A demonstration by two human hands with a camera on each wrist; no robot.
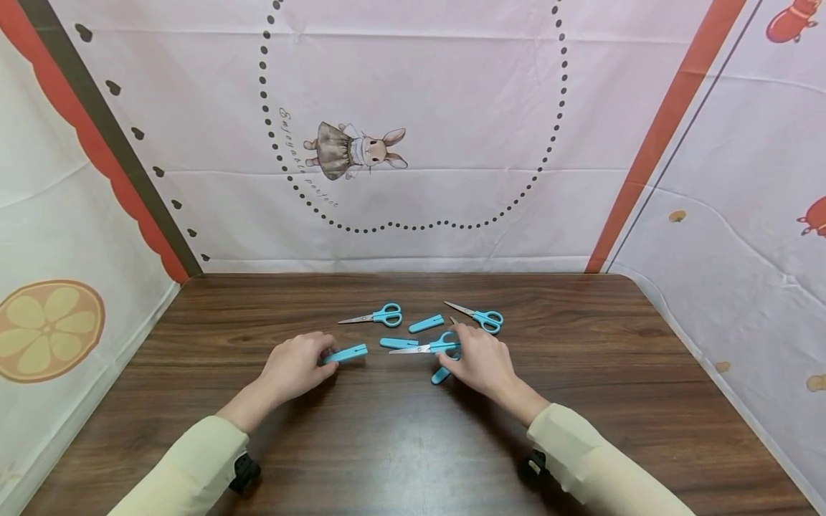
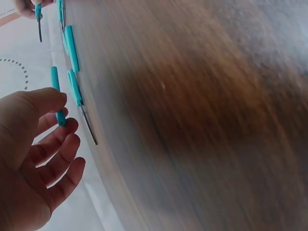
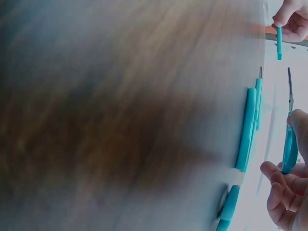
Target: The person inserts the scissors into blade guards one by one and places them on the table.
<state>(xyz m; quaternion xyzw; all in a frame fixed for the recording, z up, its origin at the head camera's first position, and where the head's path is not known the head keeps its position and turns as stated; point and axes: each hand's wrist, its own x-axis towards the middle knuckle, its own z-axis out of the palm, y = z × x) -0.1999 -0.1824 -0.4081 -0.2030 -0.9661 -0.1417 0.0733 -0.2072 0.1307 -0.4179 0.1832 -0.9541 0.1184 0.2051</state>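
Note:
My left hand (image 1: 298,364) pinches a light-blue scissors cover (image 1: 348,353) between thumb and fingers, raised above the table. In the left wrist view the cover (image 2: 55,77) sticks out past the thumb. My right hand (image 1: 480,360) holds scissors (image 1: 419,349) by their blue handles. Their blades are together and point left toward the cover, with a gap between. In the right wrist view thumb and fingers grip the handle (image 3: 289,149). A blue piece (image 1: 441,375) lies below the right hand, partly hidden by it; its kind I cannot tell.
Beyond the hands, one pair of scissors (image 1: 389,315) lies with its blades to the left. Another pair (image 1: 488,320) lies behind the right hand. Two blue covers (image 1: 426,324) lie between them on the brown wooden table (image 1: 413,444). A printed cloth (image 1: 452,107) hangs behind.

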